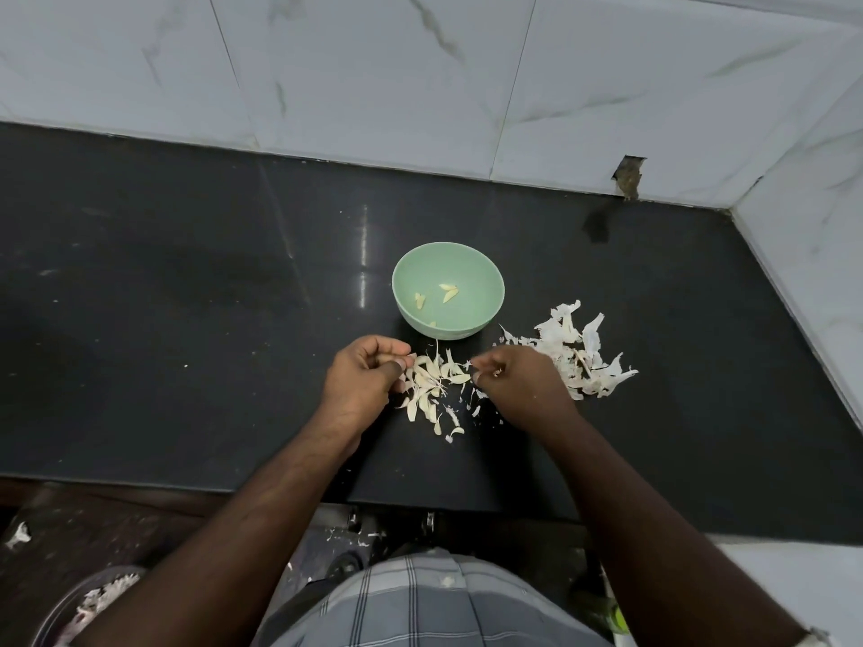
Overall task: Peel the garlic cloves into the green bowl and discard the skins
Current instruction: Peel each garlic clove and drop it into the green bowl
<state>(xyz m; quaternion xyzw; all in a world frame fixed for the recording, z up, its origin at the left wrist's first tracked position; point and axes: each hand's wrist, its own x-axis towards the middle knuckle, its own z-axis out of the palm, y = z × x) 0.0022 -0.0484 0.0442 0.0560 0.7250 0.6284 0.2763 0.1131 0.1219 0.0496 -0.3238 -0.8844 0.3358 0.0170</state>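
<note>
The unpeeled garlic cloves [432, 385] lie on the dark counter [187, 319] between the 2 hands, their long axes mostly running toward the person. The left hand [366, 382] curls around 1 clove; the right hand [518, 385] pinches a bit of skin. The green bowl [485, 315] sits just beyond, nearer the left hand, with the skin pile [579, 357] to the right.

The table [187, 282] is dark polished stone, glossy, showing light reflections. The wall tiles [373, 77] are smooth, white, marble-patterned. The green bowl [485, 291] has a smooth, matt surface resembling plastic. The skins [579, 357] are thin, papery and crinkled. The shirt [434, 600] is checked woven cloth.
</note>
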